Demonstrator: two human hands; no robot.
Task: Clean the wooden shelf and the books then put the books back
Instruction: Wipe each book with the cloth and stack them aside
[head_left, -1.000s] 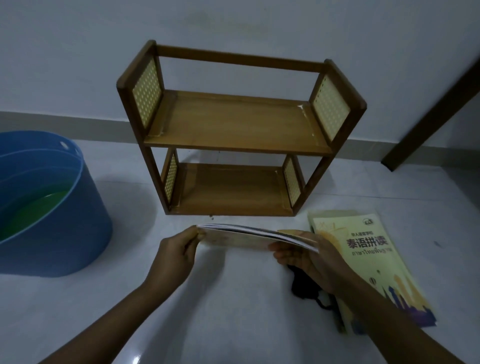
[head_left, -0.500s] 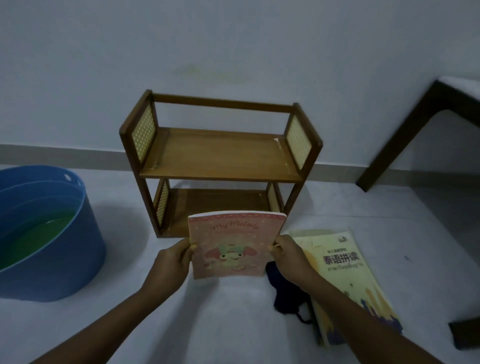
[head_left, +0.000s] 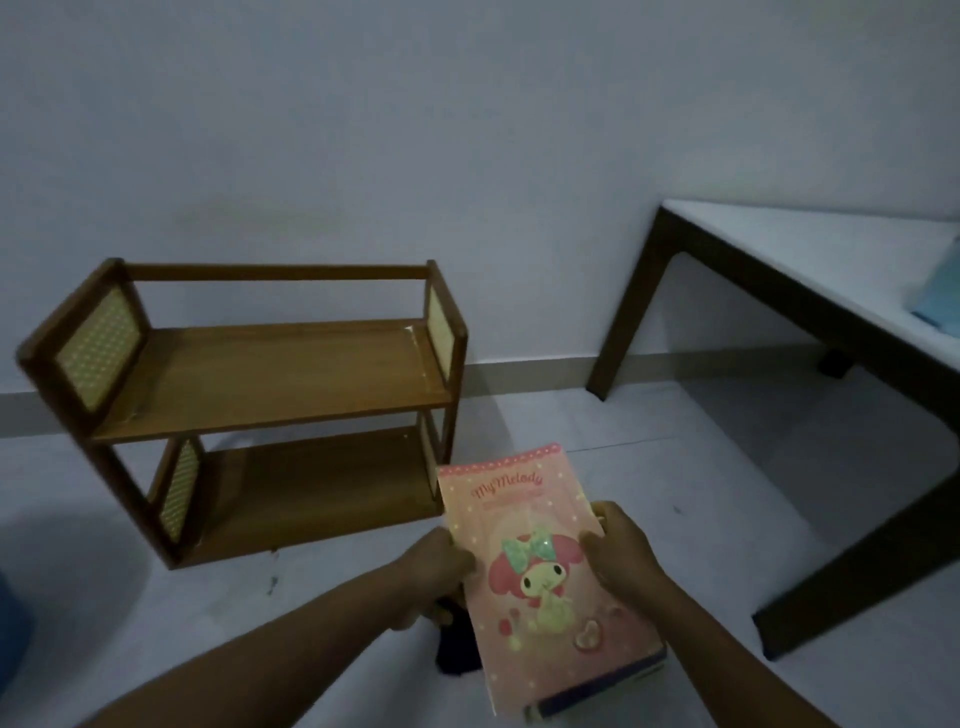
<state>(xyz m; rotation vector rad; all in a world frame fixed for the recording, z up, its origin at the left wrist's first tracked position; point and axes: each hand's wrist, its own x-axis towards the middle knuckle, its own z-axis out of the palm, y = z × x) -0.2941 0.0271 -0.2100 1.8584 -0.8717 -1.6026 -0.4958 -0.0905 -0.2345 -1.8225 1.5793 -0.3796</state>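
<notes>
A two-tier wooden shelf (head_left: 270, 379) with woven side panels stands on the floor against the wall, left of centre, both tiers bare. To its lower right I hold a pink My Melody book (head_left: 535, 571) flat, cover up. My left hand (head_left: 436, 577) grips its left edge and my right hand (head_left: 618, 551) grips its right edge. The book lies over a second book (head_left: 597, 688), of which only a dark lower edge shows. A dark cloth (head_left: 457, 649) lies on the floor under my left hand.
A dark-legged table (head_left: 810, 291) with a white top stands at the right, a pale blue item (head_left: 940, 301) on it. A sliver of the blue basin (head_left: 8, 623) shows at the left edge. The floor is pale tile.
The view swung right, so the basin nearly left the frame and the table came in. The pink book went from upright before the shelf to flat, down and right over the yellow book.
</notes>
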